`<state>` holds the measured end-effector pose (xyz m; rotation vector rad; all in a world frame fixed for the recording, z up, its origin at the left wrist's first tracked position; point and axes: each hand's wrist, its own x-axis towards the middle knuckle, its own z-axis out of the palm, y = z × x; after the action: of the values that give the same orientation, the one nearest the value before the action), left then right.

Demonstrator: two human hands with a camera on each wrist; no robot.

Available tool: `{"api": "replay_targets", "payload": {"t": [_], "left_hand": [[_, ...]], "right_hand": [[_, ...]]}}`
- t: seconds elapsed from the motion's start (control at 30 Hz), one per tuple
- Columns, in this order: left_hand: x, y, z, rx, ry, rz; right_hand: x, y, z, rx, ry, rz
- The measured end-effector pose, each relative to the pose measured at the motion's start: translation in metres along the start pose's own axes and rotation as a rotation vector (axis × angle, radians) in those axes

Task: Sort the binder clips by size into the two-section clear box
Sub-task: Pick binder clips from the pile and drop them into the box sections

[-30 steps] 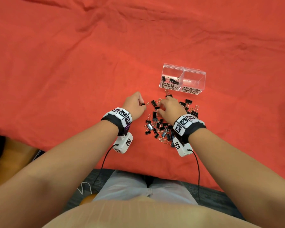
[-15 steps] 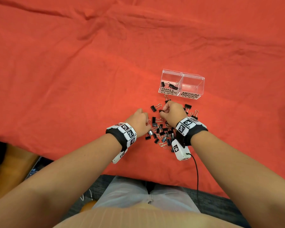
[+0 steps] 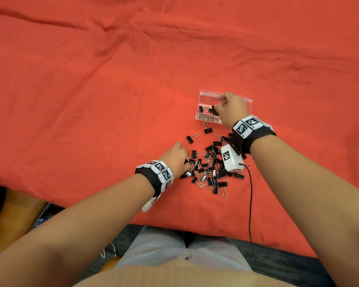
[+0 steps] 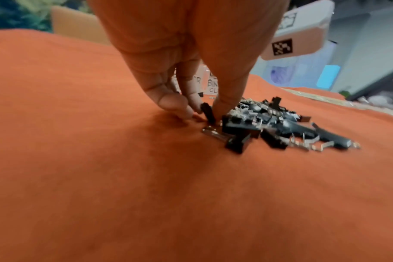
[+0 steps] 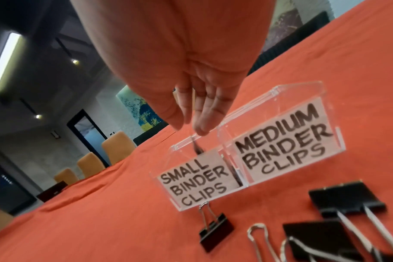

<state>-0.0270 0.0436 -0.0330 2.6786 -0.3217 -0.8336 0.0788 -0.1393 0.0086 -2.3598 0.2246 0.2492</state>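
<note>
A: Nearest the viewer, what occupies the foreground?

B: The person's two forearms, each with a marker-printed wristband [image 3: 160, 171], reach over the near edge of a bench covered by an orange-red cloth [image 3: 91, 100]. A black cable [image 3: 250, 204] hangs from the right wrist unit.

A: What does the left hand [image 3: 175, 156] do?

B: It sits at the left margin of the pile of binder clips [image 3: 208, 168]. In the left wrist view its fingers [image 4: 168, 101] curl downward and pinch one small black clip [image 4: 208, 113] against the cloth; the thumb lies on the clip's far side.

A: How is the pile arranged?

B: Black clips of two sizes lie heaped together, wire handles pointing in many directions. Two separate clips [image 3: 192, 138] lie just beyond the heap, one of them [image 3: 207, 128] just in front of the box.

A: Where is the two-section clear box [image 3: 203, 100]?

B: Beyond the pile, resting on the cloth. Its left section bears the label SMALL BINDER CLIPS [image 5: 195, 182], its right section MEDIUM BINDER CLIPS [image 5: 285, 140]. A few small black clips [image 3: 201, 109] already lie in the left section; the right section's contents are hidden by the hand in the head view.

A: And the right hand [image 3: 230, 106]?

B: It is held above the box, over the small section. Its fingers [image 5: 204, 113] point down, nearly straight and relaxed; a blurred dark clip [image 5: 196, 148] appears below the fingertips inside that section, apart from them.
</note>
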Motion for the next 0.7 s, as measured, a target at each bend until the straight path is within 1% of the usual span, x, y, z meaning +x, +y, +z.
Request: {"api": "replay_targets", "payload": {"t": [0.07, 0.13, 0.2, 0.33, 0.4, 0.47, 0.57, 0.63, 0.7], "left_hand": [[0.004, 0.002, -0.005, -0.098, 0.011, -0.056], [0.009, 0.005, -0.017, -0.2, 0.053, -0.104], [0.016, 0.01, -0.036, -0.288, 0.114, -0.122], [0.044, 0.031, -0.08, -0.342, 0.262, -0.077], [0.063, 0.044, -0.095, -0.309, 0.302, -0.023], [0.082, 0.056, -0.103, -0.238, 0.304, 0.02], [0.102, 0.065, -0.104, -0.119, 0.246, 0.033], [0.106, 0.065, -0.099, -0.089, 0.206, 0.034], [0.104, 0.062, -0.094, -0.113, 0.222, 0.052]], "right_hand": [[-0.002, 0.0, -0.002, -0.031, 0.009, -0.021], [-0.008, 0.003, -0.003, -0.045, 0.029, -0.053], [-0.02, 0.01, 0.0, -0.055, -0.015, -0.066], [-0.053, 0.026, 0.012, -0.091, -0.146, -0.068], [-0.07, 0.034, 0.02, -0.172, -0.201, -0.111], [-0.083, 0.042, 0.029, -0.262, -0.262, -0.174], [-0.095, 0.053, 0.037, -0.341, -0.331, -0.204], [-0.098, 0.059, 0.039, -0.379, -0.349, -0.211], [-0.099, 0.064, 0.036, -0.384, -0.33, -0.184]]}}
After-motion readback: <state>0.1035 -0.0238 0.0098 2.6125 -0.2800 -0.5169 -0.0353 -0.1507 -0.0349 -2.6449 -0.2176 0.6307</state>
